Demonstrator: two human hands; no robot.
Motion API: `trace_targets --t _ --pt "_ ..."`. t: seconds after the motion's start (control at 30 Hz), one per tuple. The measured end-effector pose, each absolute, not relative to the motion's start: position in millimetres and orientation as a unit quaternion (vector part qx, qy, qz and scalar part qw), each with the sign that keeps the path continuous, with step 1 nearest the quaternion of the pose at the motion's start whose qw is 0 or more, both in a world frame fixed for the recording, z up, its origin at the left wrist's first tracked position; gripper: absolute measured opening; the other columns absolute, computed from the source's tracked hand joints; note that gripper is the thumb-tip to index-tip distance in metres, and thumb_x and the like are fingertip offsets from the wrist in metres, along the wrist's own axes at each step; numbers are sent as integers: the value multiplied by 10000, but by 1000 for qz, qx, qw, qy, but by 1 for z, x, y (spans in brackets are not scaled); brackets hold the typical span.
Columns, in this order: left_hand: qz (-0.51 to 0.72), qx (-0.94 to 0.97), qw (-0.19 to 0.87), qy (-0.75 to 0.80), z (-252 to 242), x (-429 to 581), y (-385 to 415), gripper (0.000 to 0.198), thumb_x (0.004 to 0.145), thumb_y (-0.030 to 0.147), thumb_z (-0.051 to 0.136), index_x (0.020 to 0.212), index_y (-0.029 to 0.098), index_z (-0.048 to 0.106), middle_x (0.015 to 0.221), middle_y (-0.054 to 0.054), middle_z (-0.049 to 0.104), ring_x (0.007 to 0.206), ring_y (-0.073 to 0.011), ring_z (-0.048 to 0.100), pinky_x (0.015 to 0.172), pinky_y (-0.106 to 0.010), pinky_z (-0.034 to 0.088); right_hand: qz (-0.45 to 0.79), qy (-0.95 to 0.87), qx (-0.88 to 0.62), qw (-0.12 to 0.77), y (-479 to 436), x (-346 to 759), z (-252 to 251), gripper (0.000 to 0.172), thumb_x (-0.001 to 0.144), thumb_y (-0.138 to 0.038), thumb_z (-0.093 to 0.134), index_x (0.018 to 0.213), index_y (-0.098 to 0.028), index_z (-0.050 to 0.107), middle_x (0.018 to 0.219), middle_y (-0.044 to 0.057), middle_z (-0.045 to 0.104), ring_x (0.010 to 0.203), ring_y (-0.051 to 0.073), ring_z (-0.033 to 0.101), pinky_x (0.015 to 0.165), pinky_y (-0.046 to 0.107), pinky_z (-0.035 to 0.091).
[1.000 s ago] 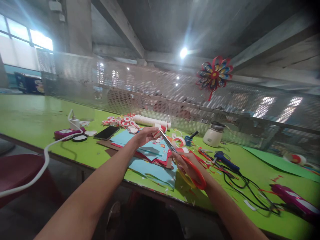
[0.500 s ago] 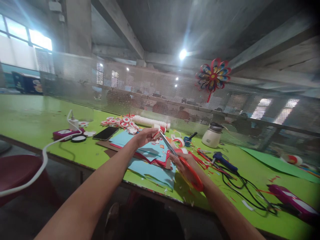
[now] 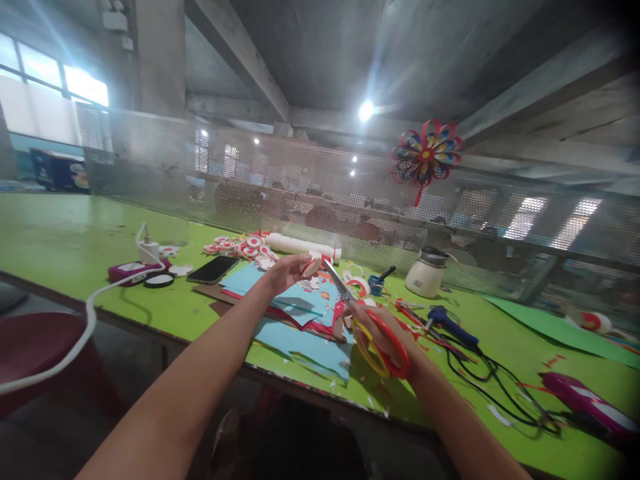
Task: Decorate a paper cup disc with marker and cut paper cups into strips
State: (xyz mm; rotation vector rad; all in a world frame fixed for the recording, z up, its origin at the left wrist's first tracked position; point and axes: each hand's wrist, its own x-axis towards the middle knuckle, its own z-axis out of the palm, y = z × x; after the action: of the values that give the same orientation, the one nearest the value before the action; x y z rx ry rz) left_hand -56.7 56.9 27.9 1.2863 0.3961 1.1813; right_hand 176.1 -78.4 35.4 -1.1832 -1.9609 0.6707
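Note:
Between the fingers of my left hand (image 3: 290, 272) is a small round white-and-red paper piece (image 3: 311, 267), held above the stacked sheets. My right hand (image 3: 377, 327) grips scissors (image 3: 384, 343) with red and yellow handles. Their blades (image 3: 337, 281) point up and left, the tips close to the paper piece; whether they touch it I cannot tell. Light blue paper sheets (image 3: 305, 350) with red and brown sheets lie beneath the hands. Behind my left hand is a heap of red-and-white paper discs (image 3: 250, 247), with a white roll (image 3: 300, 245) beside it.
On the green table (image 3: 180, 313) lie a phone (image 3: 214, 269), a purple power strip (image 3: 135, 270) with a white cable, a blue glue gun (image 3: 453, 325) with black cord, and a purple tool (image 3: 585, 400). A cream jug (image 3: 425, 272) stands by the perforated metal screen (image 3: 310, 193). Paper scraps are scattered around.
The scissors' handles have spread apart, showing the yellow loop below the red one. My left hand stays nearly in place with the paper piece. The view has shifted slightly.

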Motion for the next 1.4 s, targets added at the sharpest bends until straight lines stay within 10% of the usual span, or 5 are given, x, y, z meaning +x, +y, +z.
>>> trace_targets --t 0.77,1.4 --pt "519 486 672 205 27 -52 57 270 805 383 638 787 113 643 691 -53 677 554 -112 601 493 -202 433 420 -765 -375 313 -75 188 28 516 958 -589 349 1036 -168 637 554 -50 434 506 109 404 515 243 350" --pt "528 457 693 182 30 -52 52 306 804 410 607 765 110 653 669 -70 690 555 -134 626 479 -210 438 424 -778 -358 295 -82 185 37 557 955 -611 326 1008 -179 673 559 -35 443 510 108 441 478 229 368"
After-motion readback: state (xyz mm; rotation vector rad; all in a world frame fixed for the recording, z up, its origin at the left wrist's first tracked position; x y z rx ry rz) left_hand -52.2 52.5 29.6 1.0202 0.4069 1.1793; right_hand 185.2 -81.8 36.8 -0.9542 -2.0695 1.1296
